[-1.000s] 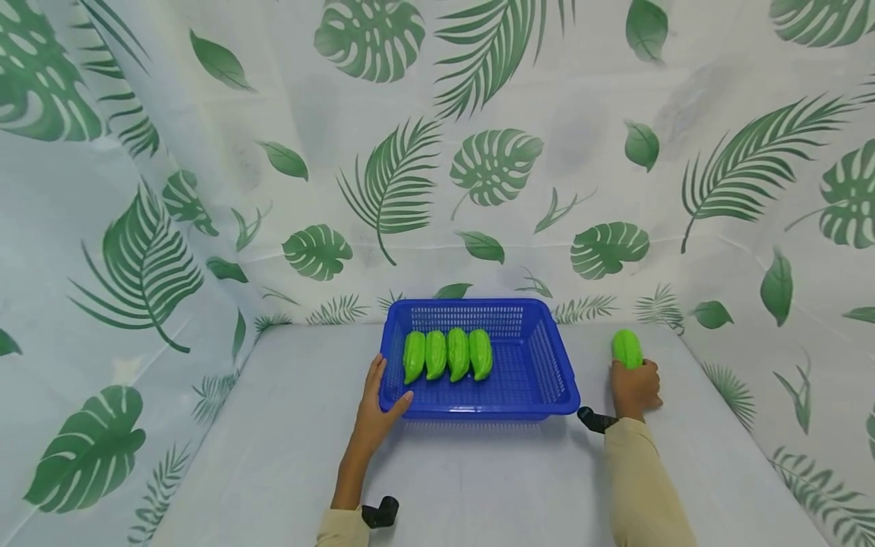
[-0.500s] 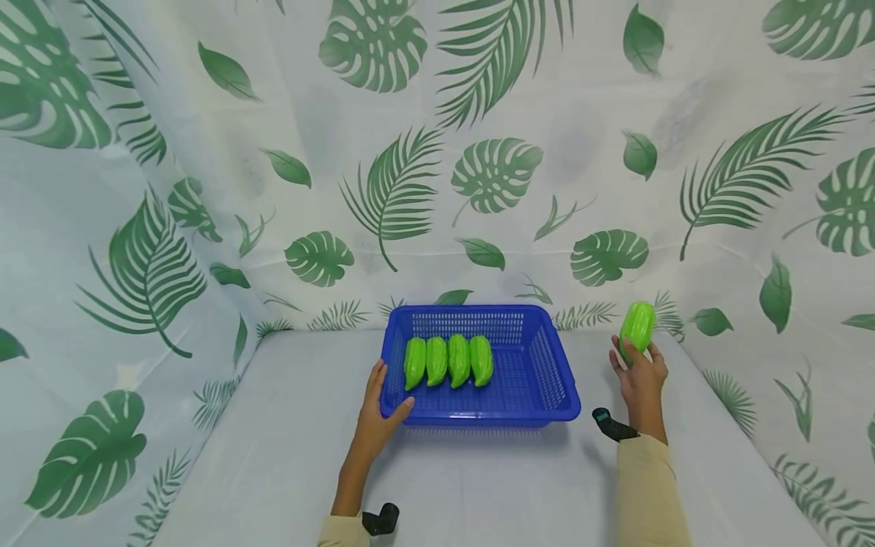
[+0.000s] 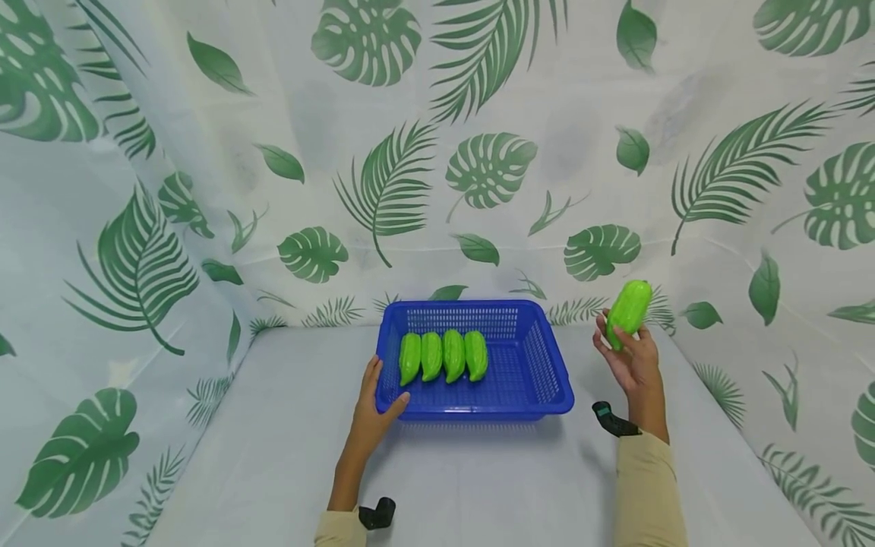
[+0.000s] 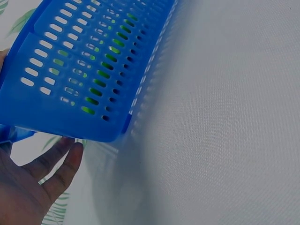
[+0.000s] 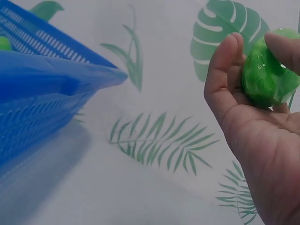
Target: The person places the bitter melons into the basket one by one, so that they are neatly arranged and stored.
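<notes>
My right hand [image 3: 639, 361] holds a bright green, ribbed toy gourd [image 3: 630, 308] by its lower end, raised to the right of the blue basket [image 3: 472, 411]. In the right wrist view, the thumb and curled fingers are around that toy gourd [image 5: 263, 75]. My left hand [image 3: 372, 410] rests at the basket's front left corner, its thumb at the front rim and its straight fingers along the left side. The left wrist view has two fingers of the left hand [image 4: 28, 187] extended below the basket [image 4: 70, 124]. Several matching green gourds [image 3: 453, 355] lie in a row inside.
The basket stands on a white-covered table [image 3: 472, 486] close to the back. Behind rises a white cloth backdrop [image 3: 403, 99] with green leaf prints, which also hangs along the sides. A black strap device [image 3: 611, 419] sits on the right wrist, another [image 3: 377, 514] on the left.
My right hand has lifted the toy gourd from the table at the right and turned it, so its top now leans right. The left hand and the basket have stayed in place.
</notes>
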Available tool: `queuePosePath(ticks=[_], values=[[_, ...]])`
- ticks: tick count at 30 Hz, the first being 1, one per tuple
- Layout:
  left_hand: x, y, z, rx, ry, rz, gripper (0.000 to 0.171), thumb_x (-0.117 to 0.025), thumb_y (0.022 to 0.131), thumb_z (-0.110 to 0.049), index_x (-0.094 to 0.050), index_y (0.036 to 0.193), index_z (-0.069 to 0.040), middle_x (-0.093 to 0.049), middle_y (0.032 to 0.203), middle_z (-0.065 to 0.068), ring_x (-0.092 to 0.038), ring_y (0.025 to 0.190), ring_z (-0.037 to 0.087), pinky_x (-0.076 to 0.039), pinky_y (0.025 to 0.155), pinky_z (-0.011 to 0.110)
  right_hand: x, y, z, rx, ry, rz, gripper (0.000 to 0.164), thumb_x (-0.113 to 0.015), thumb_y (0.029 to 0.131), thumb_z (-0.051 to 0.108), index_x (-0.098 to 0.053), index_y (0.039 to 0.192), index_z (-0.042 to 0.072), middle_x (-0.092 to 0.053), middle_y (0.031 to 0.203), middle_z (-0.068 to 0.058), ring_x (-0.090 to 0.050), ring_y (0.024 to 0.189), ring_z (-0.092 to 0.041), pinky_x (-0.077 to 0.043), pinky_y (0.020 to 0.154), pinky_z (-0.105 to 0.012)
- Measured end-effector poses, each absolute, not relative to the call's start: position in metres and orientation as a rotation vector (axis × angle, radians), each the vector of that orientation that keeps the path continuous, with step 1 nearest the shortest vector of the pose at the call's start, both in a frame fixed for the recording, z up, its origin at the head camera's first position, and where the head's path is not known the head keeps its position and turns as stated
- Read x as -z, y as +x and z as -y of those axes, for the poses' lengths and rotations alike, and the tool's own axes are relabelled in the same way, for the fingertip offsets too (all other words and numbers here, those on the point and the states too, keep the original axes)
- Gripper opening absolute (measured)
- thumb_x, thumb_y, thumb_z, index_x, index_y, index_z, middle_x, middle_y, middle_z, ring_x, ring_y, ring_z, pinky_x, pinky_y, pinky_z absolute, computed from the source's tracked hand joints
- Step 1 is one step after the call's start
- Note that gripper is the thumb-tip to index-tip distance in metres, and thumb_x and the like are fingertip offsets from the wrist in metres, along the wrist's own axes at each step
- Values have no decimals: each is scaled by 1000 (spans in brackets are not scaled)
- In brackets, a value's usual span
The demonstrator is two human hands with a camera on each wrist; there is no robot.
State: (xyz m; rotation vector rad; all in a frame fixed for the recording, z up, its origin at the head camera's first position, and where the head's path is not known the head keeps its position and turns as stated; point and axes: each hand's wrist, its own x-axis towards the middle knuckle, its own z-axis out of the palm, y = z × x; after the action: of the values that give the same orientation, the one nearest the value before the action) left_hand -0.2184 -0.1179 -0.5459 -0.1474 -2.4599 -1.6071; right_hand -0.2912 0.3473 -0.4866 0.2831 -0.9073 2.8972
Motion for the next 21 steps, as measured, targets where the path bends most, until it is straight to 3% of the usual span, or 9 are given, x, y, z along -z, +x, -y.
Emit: queuePosePath(ticks=[5,8,13,16,21], values=[[547,-217,117,1611,-148,2459,87,-68,89,-43,-20,157,-15,-11,166,-1,-11,152,32,-18,119,59,483,-286,-348,-2815,389,1114,70,-34,98,-14,-26,150,33,-53,128,-12,-61,112,-24,-56,88,-35],[547,-216,117,1616,-148,2461,88,-68,89,-44,-20,157,-16,-11,166,-1,-11,152,32,-17,118,60,480,-284,-348,-2763,431,1235,68,-34,99,-12,-24,150,33,-53,125,-9,-60,109,-22,-56,87,-33],[545,-218,119,1609,-149,2469,87,-68,89,-45,-20,157,-17,-11,166,-3,-11,153,29,-17,119,58,470,-281,-347,-2732,428,1406,49,-33,107,19,-18,151,33,-50,127,-5,-54,113,-20,-54,86,-31],[544,-219,119,1610,-155,2465,87,-67,89,-44,-20,157,-17,-11,166,-2,-11,153,29,-17,119,57,463,-281,-345,-2756,399,1479,51,-30,105,41,-14,153,39,-46,133,-4,-46,121,-21,-51,90,-32],[546,-219,118,1619,-153,2460,87,-68,89,-44,-20,157,-19,-11,165,-4,-10,153,28,-17,120,57,457,-283,-340,-2809,381,1483,53,-31,106,41,-12,154,33,-44,133,-5,-48,121,-20,-51,93,-36]])
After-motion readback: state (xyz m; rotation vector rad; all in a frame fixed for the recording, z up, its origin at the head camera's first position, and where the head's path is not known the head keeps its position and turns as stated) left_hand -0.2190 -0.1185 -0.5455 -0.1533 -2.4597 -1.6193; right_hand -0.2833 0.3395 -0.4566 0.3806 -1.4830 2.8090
